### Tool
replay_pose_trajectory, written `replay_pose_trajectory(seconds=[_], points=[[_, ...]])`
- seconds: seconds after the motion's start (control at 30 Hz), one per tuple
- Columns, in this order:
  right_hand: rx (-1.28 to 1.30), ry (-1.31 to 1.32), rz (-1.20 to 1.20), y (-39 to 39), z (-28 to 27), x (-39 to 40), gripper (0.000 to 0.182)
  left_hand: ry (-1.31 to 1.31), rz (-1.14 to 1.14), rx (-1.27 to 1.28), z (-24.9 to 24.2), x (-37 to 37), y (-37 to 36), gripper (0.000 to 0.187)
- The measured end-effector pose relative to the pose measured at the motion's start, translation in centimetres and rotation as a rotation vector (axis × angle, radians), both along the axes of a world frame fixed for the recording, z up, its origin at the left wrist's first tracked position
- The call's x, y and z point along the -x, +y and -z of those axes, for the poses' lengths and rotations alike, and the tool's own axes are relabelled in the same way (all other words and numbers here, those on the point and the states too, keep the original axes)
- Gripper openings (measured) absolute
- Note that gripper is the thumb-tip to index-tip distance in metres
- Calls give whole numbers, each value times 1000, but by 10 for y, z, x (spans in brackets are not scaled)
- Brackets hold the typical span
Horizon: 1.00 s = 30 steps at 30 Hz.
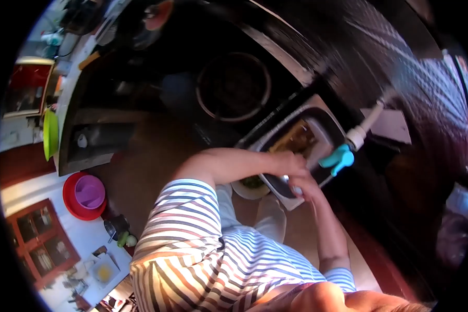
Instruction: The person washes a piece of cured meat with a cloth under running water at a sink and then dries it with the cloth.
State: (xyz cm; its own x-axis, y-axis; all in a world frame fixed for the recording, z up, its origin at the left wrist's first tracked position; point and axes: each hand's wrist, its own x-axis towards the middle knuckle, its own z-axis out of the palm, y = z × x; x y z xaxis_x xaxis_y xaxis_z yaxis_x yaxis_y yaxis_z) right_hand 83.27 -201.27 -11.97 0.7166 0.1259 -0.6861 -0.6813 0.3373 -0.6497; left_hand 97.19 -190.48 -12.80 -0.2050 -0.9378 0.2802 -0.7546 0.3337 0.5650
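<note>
Both my hands meet over the near end of a pale-rimmed sink [334, 110]. My left hand [288, 164] reaches in from the left with its fingers curled. Just below it, my right hand [304, 187] is closed too, its fingers close to the left ones. A small whitish, shiny bit shows between the hands, too small to name. Inside the sink lies something yellowish-brown [296, 136]. Partly hidden under my left forearm, a pale bowl [251, 193] contains something green. A tap with a turquoise handle [340, 158] stands right of my hands.
A large round dark vessel [234, 86] stands beyond the sink. At the left are a red basin [70, 209] with a purple bowl [90, 191] and a green basin [50, 134]. Dark wet-looking sheeting [400, 47] covers the upper right.
</note>
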Motion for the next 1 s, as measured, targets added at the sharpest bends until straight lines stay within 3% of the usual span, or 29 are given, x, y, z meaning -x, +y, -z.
replay_pose_trajectory(seconds=[0.1, 0.17, 0.2, 0.27, 0.3, 0.4, 0.5, 0.63, 0.7, 0.73, 0.8, 0.83, 0.97, 1.0], points=[[225, 134, -78, 5, 34, 1, 21, 22, -96, -76, 33, 14, -1, 21], [1024, -220, -280, 13, 54, -1, 24, -44, -227, -350, 45, 22, -4, 23], [1023, -209, -283, 11, 59, 0, 24, -34, -222, -351, 47, 28, -6, 23], [1156, 13, -339, 7, 60, -5, 36, 35, -510, -591, 50, 37, -10, 25], [1191, 22, -430, 4, 57, -8, 39, 98, -588, -650, 51, 42, -9, 28], [1273, -72, -376, 3, 51, -8, 37, 208, -704, -775, 52, 50, -9, 32], [1329, -129, -439, -1, 47, -10, 35, 334, -834, -816, 49, 54, -10, 39], [1357, -142, -447, -6, 49, -6, 34, 364, -839, -747, 73, 59, -7, 48], [1411, -180, -319, -13, 46, -2, 34, 1452, -790, -1013, 57, 47, -1, 57], [1415, -176, -316, -14, 45, -2, 34, 1452, -783, -1013, 59, 42, 3, 57], [1345, 9, -233, -15, 42, 2, 39, 1932, -731, -844, 63, 38, 9, 60], [1325, 15, -211, -14, 42, 4, 42, 1995, -904, -806, 56, 40, 7, 59], [1386, -109, -124, 6, 36, 11, 41, 1944, -1025, -779, 57, 50, -9, 53], [1253, -276, -13, 12, 32, 15, 43, 1970, -1048, -648, 62, 52, -12, 47]])
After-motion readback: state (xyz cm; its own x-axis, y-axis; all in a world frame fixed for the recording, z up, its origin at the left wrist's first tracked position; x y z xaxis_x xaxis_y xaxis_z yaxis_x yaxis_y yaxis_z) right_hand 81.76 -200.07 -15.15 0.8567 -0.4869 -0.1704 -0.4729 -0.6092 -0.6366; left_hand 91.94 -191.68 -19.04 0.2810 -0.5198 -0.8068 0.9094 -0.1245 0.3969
